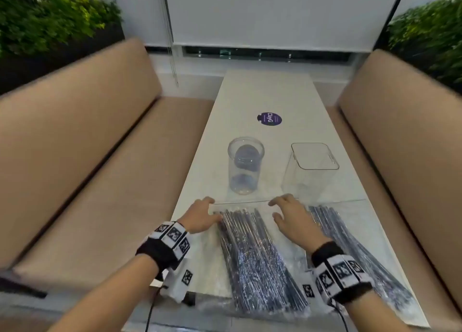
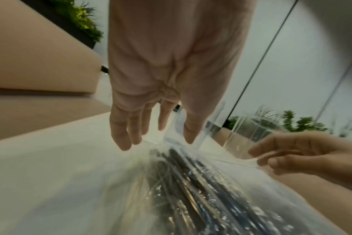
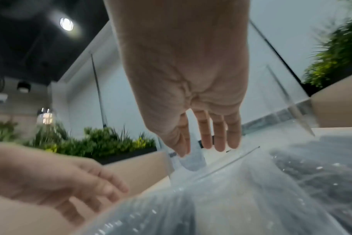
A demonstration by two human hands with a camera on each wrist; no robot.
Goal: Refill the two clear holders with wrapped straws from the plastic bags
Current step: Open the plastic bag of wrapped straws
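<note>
Two clear plastic bags of dark wrapped straws lie side by side on the near part of the white table (image 1: pixel 265 94). My left hand (image 1: pixel 202 214) (image 2: pixel 167 111) hovers at the far left corner of the left bag (image 1: pixel 255 256) (image 2: pixel 191 190), fingers straight. My right hand (image 1: pixel 287 214) (image 3: pixel 203 127) reaches over that bag's far right corner, fingers relaxed, fingertips at its open edge. The right bag (image 1: pixel 350 236) (image 3: pixel 322 174) lies untouched beside my right wrist. Just beyond stand the round clear holder (image 1: pixel 246 166) and the square clear holder (image 1: pixel 311 174), both without straws.
A round purple sticker (image 1: pixel 269 119) lies on the table farther back. Tan padded benches run along the left (image 1: pixel 100 156) and right (image 1: pixel 400 144) sides of the narrow table. Green plants stand behind both benches, and a window blind closes the far end.
</note>
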